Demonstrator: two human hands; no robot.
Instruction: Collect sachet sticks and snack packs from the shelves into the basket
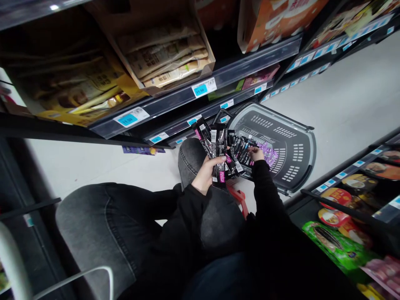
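Observation:
My left hand [204, 174] is closed around a fanned bunch of slim black packets [213, 143] with pink ends and white barcode labels, held above my knee. To its right, my right hand [257, 154] reaches into a grey shopping basket [289, 146]. Its fingers are pinched together on one of the slim black packets [242, 146] lying there; its fingertips are small in view. Purple packets [270, 153] lie in the basket just beyond this hand. The bunch in my left hand covers part of the basket's near end.
A shelf with open boxes of bagged food [168, 62] and price tags [203, 87] runs along the upper left. At the lower right another shelf holds round-lidded tubs [336, 198] and a green bag [336, 248]. A red handle [239, 198] shows beside my knee.

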